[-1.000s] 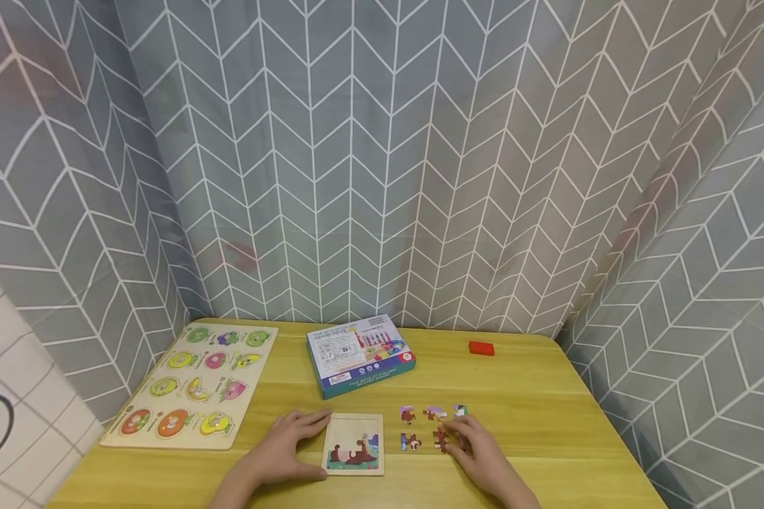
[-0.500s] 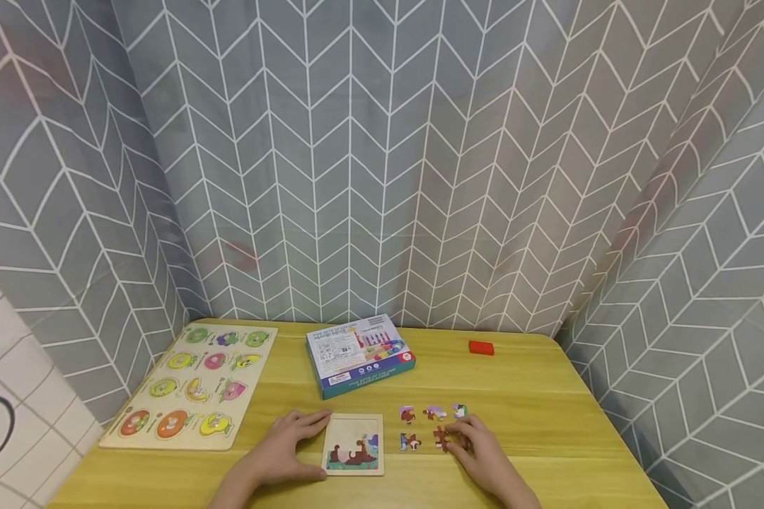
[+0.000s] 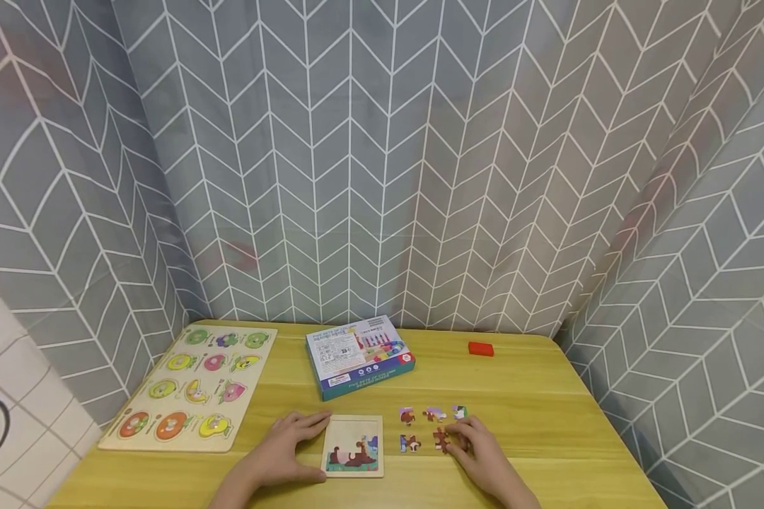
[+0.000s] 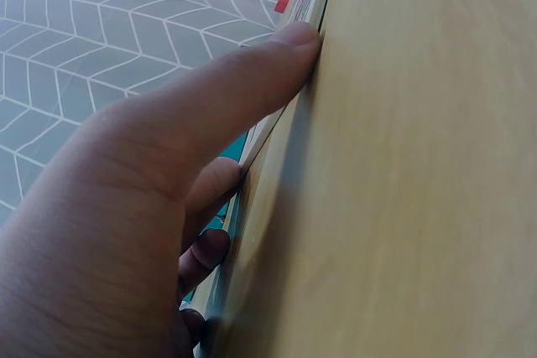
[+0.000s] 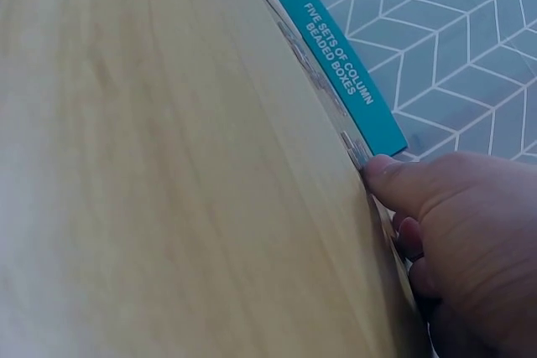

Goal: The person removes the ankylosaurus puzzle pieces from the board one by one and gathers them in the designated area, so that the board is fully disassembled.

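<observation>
In the head view, a small square wooden puzzle tray [image 3: 350, 428] lies near the table's front, its lower part filled with brown and green picture pieces. My left hand [image 3: 286, 452] holds it at the left edge, fingertips at the upper corner and thumb at the lower one. To the right of the tray, my right hand [image 3: 484, 456] pinches the right side of a brown puzzle piece [image 3: 441, 440] on the table. Around it lie a brown and white piece [image 3: 410, 443], a purple and brown piece [image 3: 407, 416], a lilac piece [image 3: 434, 413] and a green and white piece [image 3: 460, 411].
A large wooden fruit board [image 3: 194, 385] lies at the left. Behind the tray stands a teal and white box [image 3: 359, 353], and a red block [image 3: 481, 348] sits at the back right. A patterned curtain [image 3: 369, 177] hangs behind the table.
</observation>
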Available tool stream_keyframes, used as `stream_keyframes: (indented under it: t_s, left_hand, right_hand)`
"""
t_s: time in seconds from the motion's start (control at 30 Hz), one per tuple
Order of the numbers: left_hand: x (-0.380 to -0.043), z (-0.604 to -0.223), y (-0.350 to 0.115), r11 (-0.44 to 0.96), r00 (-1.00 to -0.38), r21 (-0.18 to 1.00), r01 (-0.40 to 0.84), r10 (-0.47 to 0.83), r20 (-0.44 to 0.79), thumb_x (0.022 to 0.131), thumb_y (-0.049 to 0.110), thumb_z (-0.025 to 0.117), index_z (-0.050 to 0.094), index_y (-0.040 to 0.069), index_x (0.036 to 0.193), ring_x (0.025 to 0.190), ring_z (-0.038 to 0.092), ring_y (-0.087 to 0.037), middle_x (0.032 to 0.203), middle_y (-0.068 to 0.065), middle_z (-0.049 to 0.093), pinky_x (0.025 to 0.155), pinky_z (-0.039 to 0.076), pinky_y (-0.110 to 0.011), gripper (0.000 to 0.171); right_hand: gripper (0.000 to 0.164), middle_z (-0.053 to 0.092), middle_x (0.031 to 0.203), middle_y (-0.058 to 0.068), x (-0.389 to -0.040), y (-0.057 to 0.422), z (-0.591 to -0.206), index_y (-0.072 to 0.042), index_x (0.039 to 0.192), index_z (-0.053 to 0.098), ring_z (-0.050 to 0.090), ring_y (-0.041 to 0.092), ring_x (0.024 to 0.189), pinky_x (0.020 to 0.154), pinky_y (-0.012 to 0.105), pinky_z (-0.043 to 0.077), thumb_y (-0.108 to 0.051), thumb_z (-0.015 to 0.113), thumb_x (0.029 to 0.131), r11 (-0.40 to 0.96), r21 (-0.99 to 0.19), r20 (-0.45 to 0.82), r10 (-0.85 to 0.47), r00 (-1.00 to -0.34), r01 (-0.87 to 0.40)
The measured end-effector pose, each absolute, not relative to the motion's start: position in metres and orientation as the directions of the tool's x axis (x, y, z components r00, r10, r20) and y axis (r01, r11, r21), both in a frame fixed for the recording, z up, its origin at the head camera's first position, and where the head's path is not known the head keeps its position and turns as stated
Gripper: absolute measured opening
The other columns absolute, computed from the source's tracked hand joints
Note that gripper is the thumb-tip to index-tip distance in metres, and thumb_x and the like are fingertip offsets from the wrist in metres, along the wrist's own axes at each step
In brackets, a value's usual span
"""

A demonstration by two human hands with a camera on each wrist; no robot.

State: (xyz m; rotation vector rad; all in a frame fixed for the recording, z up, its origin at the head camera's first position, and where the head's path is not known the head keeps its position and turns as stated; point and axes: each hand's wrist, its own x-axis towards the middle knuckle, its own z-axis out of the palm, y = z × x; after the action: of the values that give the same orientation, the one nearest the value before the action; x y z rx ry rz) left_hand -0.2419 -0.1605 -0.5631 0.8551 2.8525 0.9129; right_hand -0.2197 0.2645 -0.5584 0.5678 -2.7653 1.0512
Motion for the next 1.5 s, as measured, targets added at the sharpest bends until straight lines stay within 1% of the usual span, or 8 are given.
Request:
stream_keyframes:
  t_s: [0.2,0.4,0.67,0.87,1.03,1.17,1.3,1.5]
  left_hand:
    - [-0.242,-0.562,-0.160,0.670,-0.840,0.538,0.512,0.521,0.150,0.078,0.068,0.084,0.056,0.020,0.157,0.115,0.045,-0.011,0.160,0.007,0.053,0.100,0.040,-0.044,0.096]
    - [-0.242,-0.564,-0.161,0.672,-0.844,0.541,0.505,0.516,0.146,0.077,0.071,0.082,0.055,0.023,0.157,0.116,0.046,-0.011,0.160,0.008,0.053,0.101,0.040,-0.046,0.097]
    - [-0.243,-0.563,-0.161,0.668,-0.835,0.529,0.524,0.525,0.164,0.078,0.071,0.082,0.056,0.021,0.156,0.114,0.046,-0.009,0.160,0.006,0.054,0.098,0.040,-0.041,0.096]
    - [-0.243,-0.563,-0.161,0.668,-0.844,0.548,0.504,0.516,0.147,0.077,0.071,0.082,0.056,0.022,0.156,0.115,0.045,-0.009,0.160,0.009,0.053,0.101,0.040,-0.043,0.096]
    - [-0.243,-0.564,-0.161,0.666,-0.843,0.547,0.507,0.517,0.152,0.078,0.070,0.082,0.057,0.022,0.156,0.116,0.046,-0.011,0.159,0.008,0.054,0.101,0.040,-0.046,0.096]
    - [-0.243,-0.564,-0.161,0.665,-0.844,0.554,0.501,0.517,0.143,0.078,0.071,0.082,0.056,0.022,0.156,0.119,0.046,-0.012,0.160,0.009,0.053,0.104,0.039,-0.049,0.096]
    - [-0.243,-0.565,-0.161,0.664,-0.844,0.557,0.499,0.518,0.139,0.077,0.072,0.081,0.056,0.022,0.156,0.119,0.046,-0.011,0.161,0.009,0.052,0.104,0.039,-0.049,0.097]
    - [-0.244,-0.566,-0.162,0.664,-0.842,0.553,0.503,0.521,0.142,0.077,0.072,0.082,0.056,0.021,0.156,0.117,0.046,-0.010,0.160,0.008,0.053,0.102,0.039,-0.047,0.097]
  right_hand:
    - [0.028,0.054,0.102,-0.003,-0.221,0.265,-0.560,-0.004,0.124,0.073,0.045,0.001,0.081,0.068,0.021,0.043,-0.016,0.075,0.099,0.675,-0.625,0.252,-0.301,-0.920,-0.392]
    - [0.027,0.057,0.105,-0.002,-0.221,0.266,-0.560,-0.004,0.123,0.073,0.045,0.001,0.081,0.068,0.021,0.043,-0.016,0.075,0.098,0.677,-0.622,0.250,-0.304,-0.919,-0.393]
    - [0.024,0.056,0.105,-0.002,-0.221,0.265,-0.559,-0.004,0.120,0.074,0.045,0.001,0.081,0.067,0.021,0.044,-0.013,0.076,0.098,0.681,-0.617,0.258,-0.298,-0.919,-0.394]
    - [0.023,0.056,0.104,-0.002,-0.222,0.265,-0.560,-0.005,0.119,0.075,0.045,0.001,0.080,0.067,0.021,0.043,-0.011,0.076,0.097,0.684,-0.611,0.264,-0.299,-0.917,-0.399]
    - [0.024,0.056,0.104,-0.003,-0.222,0.266,-0.561,-0.004,0.120,0.074,0.045,0.000,0.080,0.067,0.021,0.043,-0.012,0.076,0.097,0.678,-0.614,0.270,-0.301,-0.915,-0.404]
    - [0.027,0.055,0.102,-0.003,-0.222,0.265,-0.561,-0.005,0.123,0.072,0.046,0.001,0.080,0.068,0.021,0.044,-0.014,0.076,0.098,0.671,-0.627,0.264,-0.295,-0.918,-0.396]
    - [0.030,0.056,0.103,-0.002,-0.220,0.265,-0.559,-0.005,0.125,0.071,0.046,0.001,0.080,0.068,0.021,0.044,-0.018,0.077,0.098,0.657,-0.646,0.258,-0.290,-0.922,-0.388]
    - [0.033,0.060,0.110,0.005,-0.221,0.262,-0.547,-0.007,0.128,0.070,0.048,0.003,0.077,0.066,0.022,0.045,-0.023,0.076,0.100,0.602,-0.714,0.225,-0.286,-0.931,-0.357]
